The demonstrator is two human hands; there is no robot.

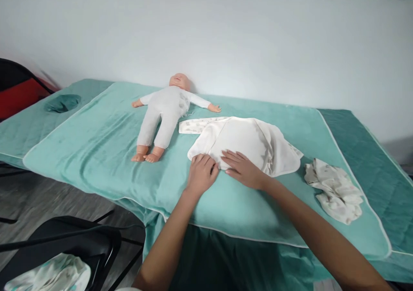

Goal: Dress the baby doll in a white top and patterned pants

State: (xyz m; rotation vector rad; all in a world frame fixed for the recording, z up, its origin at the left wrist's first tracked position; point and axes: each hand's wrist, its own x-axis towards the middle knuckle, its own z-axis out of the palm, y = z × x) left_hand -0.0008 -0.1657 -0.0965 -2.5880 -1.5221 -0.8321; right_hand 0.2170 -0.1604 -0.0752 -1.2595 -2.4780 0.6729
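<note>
A white baby shirt (245, 138) lies spread on the green mat, one patterned sleeve (196, 125) stretched out to the left and its right side folded in creases. At its lower left edge is my left hand (202, 172), with bent fingers closed on the hem; the fingertips are partly hidden. My right hand (243, 169) lies flat and open on the lower middle of the shirt, fingers stretched to the left. A baby doll (167, 106) with a white cloth body lies on its back to the left of the shirt, apart from both hands.
A crumpled patterned baby garment (335, 192) lies on the right of the green mat (97, 153). The mat covers a padded table against a white wall (206, 41). A black chair (74, 235) at the lower left bears a printed cloth (54, 273).
</note>
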